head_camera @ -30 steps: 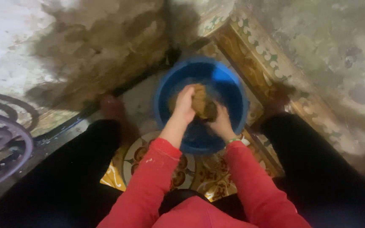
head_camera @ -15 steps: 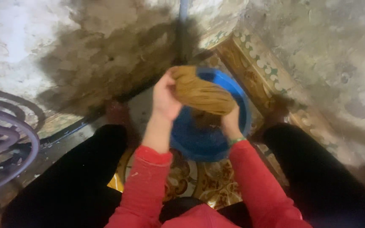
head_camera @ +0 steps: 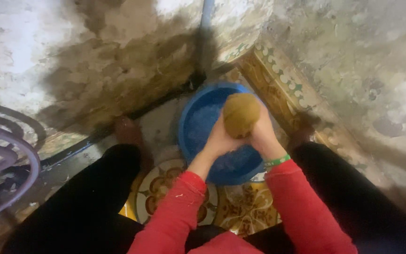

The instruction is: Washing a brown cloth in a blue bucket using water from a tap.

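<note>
squeezing brown cloth ball (head_camera: 240,114) above blue basin (head_camera: 198,123); left hand (head_camera: 221,140), right hand (head_camera: 262,134) clenched in grip

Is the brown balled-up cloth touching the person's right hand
Touching. The head view shows the right hand wrapped against the side of the brown balled-up cloth, held above the blue plastic basin.

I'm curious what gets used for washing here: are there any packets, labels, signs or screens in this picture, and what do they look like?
None show: no packet, label, sign or screen is in view.
What is there: a round blue basin on the patterned tile floor in a wall corner.
Above it, the left hand and right hand squeeze a balled brown cloth.
</note>
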